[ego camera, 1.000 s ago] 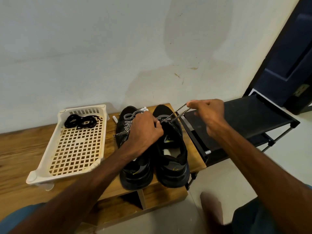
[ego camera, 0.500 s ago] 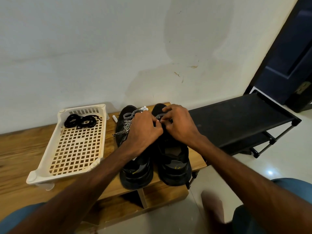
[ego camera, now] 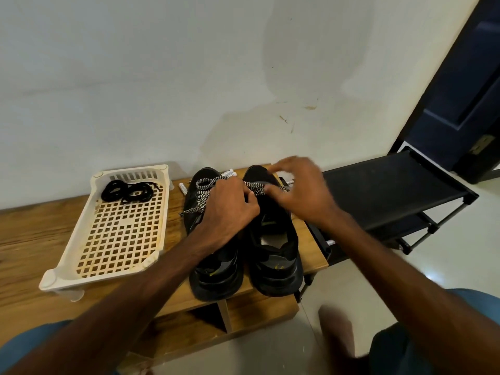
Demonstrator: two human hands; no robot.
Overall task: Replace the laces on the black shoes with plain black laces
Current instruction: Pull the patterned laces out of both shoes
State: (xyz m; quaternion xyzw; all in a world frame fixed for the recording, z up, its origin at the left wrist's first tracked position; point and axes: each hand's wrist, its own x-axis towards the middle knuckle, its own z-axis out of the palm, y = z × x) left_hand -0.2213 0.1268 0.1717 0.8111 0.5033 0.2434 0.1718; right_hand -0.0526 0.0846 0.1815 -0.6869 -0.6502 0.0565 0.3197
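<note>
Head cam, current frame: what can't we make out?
- Head view: left-side shoe eyelets, hidden under the left hand.
- Head view: right hand fingertips motion-blurred; grip on the patterned lace unclear.
- Head view: white items by that shoe's toe, too small to identify.
- Head view: black laces in the basket, tangled; count unclear.

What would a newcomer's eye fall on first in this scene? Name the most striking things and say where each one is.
First, the hands meeting in the middle: the left hand and right hand hold a black-and-white lace over the black shoes, which stand side by side on the wooden bench. Next, to the shoes' left, a cream basket holds coiled plain black laces at its far end.
</note>
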